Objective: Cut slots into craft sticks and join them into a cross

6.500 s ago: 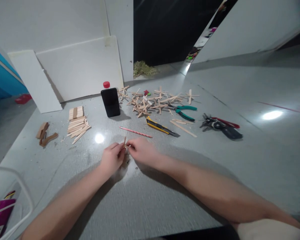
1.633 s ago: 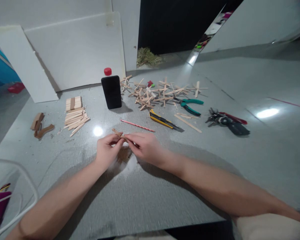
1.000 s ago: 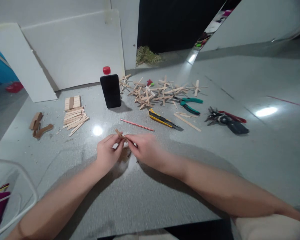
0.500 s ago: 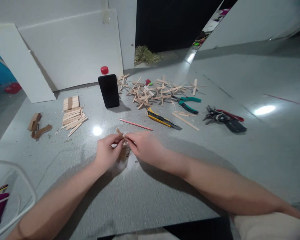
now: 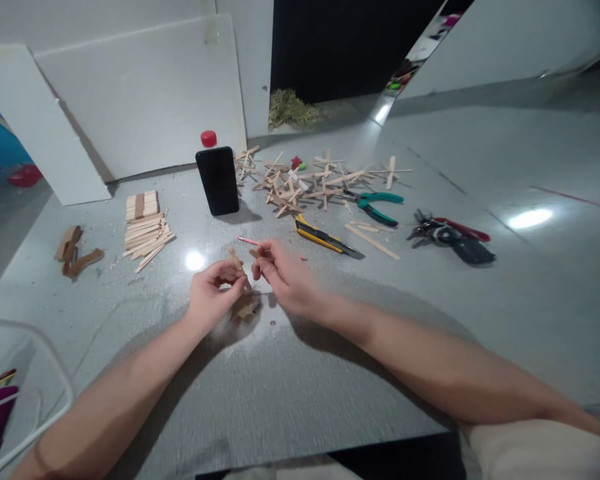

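Near the middle of the table, my left hand (image 5: 214, 293) pinches a short wooden craft stick (image 5: 235, 256) that slants between its fingertips. Just to the right, my right hand (image 5: 283, 273) is closed on a small flat wooden piece (image 5: 253, 253), its tip sticking out toward the left hand. The two pieces are a little apart. Below my fingers lies a brown, tape-like scrap (image 5: 245, 309), partly shadowed. A pink pencil (image 5: 247, 240) passes behind my right hand, which hides most of it. A yellow box cutter (image 5: 325, 237) lies beyond that hand.
Crossed wooden sticks (image 5: 293, 190) are heaped at the back, beside a propped black phone (image 5: 218, 181). Stacked craft sticks (image 5: 147, 237) and brown strips (image 5: 75, 253) lie to the left. Green-handled pliers (image 5: 377, 205) and a bunch of keys (image 5: 450, 239) are to the right.
My right hand has drawn up and away from my left hand, taking the small wooden piece with it and covering the pencil. My left hand keeps its stick nearly in place.
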`<state>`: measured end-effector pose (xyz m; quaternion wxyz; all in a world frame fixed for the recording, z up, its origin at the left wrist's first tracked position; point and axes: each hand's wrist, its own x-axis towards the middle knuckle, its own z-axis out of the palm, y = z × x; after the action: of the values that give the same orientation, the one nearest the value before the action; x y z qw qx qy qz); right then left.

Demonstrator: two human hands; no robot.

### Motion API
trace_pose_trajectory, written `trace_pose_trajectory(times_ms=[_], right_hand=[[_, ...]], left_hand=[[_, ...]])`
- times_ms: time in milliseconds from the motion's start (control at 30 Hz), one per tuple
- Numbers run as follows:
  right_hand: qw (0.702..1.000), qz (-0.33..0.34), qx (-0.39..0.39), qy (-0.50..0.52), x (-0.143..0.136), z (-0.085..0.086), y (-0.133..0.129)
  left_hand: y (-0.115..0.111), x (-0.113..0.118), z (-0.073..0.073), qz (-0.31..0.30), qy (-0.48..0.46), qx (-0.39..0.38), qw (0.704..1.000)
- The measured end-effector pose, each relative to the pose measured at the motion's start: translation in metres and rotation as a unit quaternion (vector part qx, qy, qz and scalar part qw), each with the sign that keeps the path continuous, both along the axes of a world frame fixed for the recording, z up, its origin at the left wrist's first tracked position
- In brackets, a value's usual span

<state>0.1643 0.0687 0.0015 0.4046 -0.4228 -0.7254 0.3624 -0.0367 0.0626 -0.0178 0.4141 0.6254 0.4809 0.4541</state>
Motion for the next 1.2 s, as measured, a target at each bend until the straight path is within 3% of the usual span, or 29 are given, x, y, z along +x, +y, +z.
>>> trace_pose_trajectory(times_ms=[267, 600, 967, 1200], right_hand=[[0.993, 0.048, -0.061, 0.084, -0.005, -0.001, 0.001], [0.99, 0.062, -0.087, 0.097, 0.001, -0.005, 0.01], [0.985, 0.085, -0.083, 0.123, -0.002, -0.013, 0.012], [0.99, 0.088, -0.024, 0.109, 0.0, -0.015, 0.008]], left_hand=[[-0.003, 0.003, 0.006, -0.03, -0.029, 0.002, 0.999], [-0.005, 0.002, 0.006, -0.036, -0.016, 0.005, 0.999], [-0.005, 0.006, 0.011, 0.003, -0.063, -0.034, 0.997], [-0.003, 0.002, 0.006, 0.025, -0.105, -0.06, 0.992]])
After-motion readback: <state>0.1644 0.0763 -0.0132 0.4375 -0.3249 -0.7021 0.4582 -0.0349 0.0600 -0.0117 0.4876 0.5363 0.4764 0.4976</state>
